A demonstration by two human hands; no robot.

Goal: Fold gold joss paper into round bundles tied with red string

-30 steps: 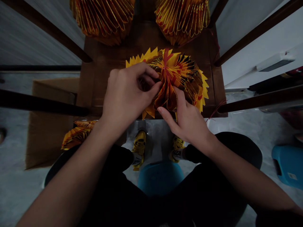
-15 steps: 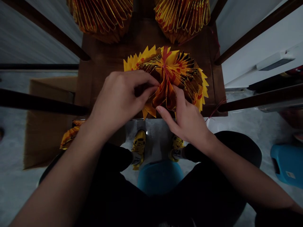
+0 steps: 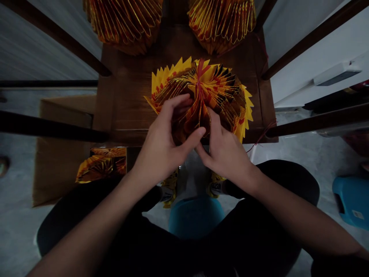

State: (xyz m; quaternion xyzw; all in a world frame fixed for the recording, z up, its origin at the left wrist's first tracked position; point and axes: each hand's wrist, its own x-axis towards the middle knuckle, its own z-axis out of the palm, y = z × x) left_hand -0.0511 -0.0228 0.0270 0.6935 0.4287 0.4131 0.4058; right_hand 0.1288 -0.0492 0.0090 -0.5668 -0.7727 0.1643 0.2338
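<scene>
2 other pleated pieces, the left stack (image 3: 127, 19) and the right stack (image 3: 221, 21), sat at the far edge, well clear of your hands. Cardboard box (image 3: 57, 154) was left, blue stool (image 3: 196, 215) under you, on a grey floor. The paper fan (image 3: 219, 86) lay flat near the front edge of the wooden seat (image 3: 129, 96). It was roughly round, its red tie running away from you. Your left hand (image 3: 163, 148) and right hand (image 3: 226, 152) each pinched its near pleats.

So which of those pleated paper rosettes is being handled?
The front rosette on the chair seat: left hand and right hand pinch its pleats. The rear left rosette and rear right rosette lie untouched.
</scene>
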